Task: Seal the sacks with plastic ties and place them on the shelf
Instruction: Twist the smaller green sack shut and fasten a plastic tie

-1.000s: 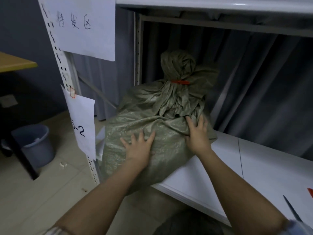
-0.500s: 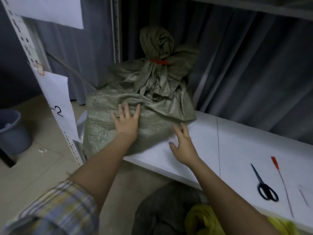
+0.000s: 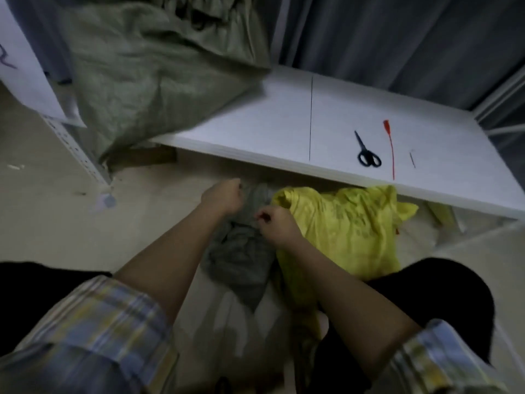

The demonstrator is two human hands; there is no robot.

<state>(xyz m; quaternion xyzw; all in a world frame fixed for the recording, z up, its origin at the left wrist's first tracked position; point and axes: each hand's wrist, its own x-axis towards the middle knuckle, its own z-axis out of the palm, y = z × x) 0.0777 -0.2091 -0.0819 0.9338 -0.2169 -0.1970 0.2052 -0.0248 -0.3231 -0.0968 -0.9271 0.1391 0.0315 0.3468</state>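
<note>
Grey woven fabric, the gathered mouth of a sack [image 3: 241,251] on the floor, is bunched between a person's two hands below the front edge of a white shelf [image 3: 284,132]. The left hand [image 3: 223,196] is curled into a fist on the far side of the gathered neck and grips it; the right hand [image 3: 277,226] sits just beside it, nearer the body, fingers curled and pinching the same fabric. The two hands are close together but not touching. Whether a tie is held in either one cannot be told, as motion blur softens the fingers.

Just to the right of the right hand, touching the grey sack, lies a yellow sack [image 3: 341,231], its crumpled top reaching under the shelf edge. Up and to the left of the hands, a large olive-green sack [image 3: 147,75] rests on the left end of the shelf, its lower corner hanging past the shelf's front edge beside a perforated white upright [image 3: 76,152].

Beyond the hands and to the right, on the shelf, black-handled scissors [image 3: 366,153] lie closed, with a red plastic tie [image 3: 390,146] stretched out just to their right, the two apart. A thin dark sliver [image 3: 412,160] lies a little further right. A sheet of white paper [image 3: 25,81] hangs on the upright at far left. Plaid sleeves [image 3: 93,331] are rolled back on both forearms.
</note>
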